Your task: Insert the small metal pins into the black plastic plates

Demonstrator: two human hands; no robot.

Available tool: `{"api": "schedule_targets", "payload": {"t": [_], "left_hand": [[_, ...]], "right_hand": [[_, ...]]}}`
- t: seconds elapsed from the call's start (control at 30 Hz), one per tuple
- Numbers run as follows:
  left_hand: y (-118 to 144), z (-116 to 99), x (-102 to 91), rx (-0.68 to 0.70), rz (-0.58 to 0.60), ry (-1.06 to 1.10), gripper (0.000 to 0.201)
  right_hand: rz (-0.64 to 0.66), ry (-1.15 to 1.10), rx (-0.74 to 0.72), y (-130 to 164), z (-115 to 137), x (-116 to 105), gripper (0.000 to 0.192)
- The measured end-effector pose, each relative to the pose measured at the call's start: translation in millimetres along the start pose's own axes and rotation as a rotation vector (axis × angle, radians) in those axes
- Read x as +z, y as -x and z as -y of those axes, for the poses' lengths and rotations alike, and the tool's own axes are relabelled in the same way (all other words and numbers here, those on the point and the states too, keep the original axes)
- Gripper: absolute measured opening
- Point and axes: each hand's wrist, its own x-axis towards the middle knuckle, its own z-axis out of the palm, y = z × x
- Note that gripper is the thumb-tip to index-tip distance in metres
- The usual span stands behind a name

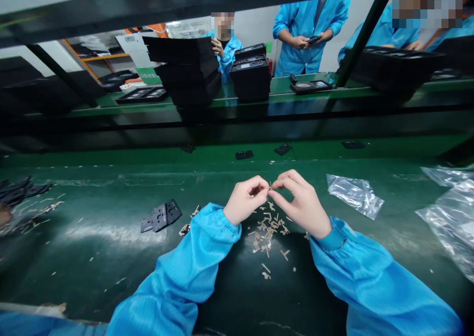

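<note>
My left hand and my right hand meet at their fingertips over the green table. Both are closed in a pinch around a tiny tan piece, mostly hidden by the fingers. Below them lies a loose pile of small tan strips and scraps, some scattered toward me. Left of my left forearm sit several black plastic parts with small holes, partly overlapping. A few tan and dark bits rest beside my left sleeve.
Clear plastic bags lie on the right. Black pieces and a hand show at far left. Small black parts lie along the back. Beyond a dark rail, stacked black trays stand before several people in blue.
</note>
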Motion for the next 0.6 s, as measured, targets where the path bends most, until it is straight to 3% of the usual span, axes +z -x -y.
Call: {"api": "schedule_targets", "payload": {"t": [0.47,0.6], "left_hand": [[-1,0,-10.0,0.025,0.038,0.012,0.009],[0,-4,-10.2,0.055,0.084,-0.015,0.009]], "right_hand": [[-0.002,0.048,-0.002,-1,0,-6,0.023],[-0.022,-0.051,0.007,-1,2,-5,0.01]]}}
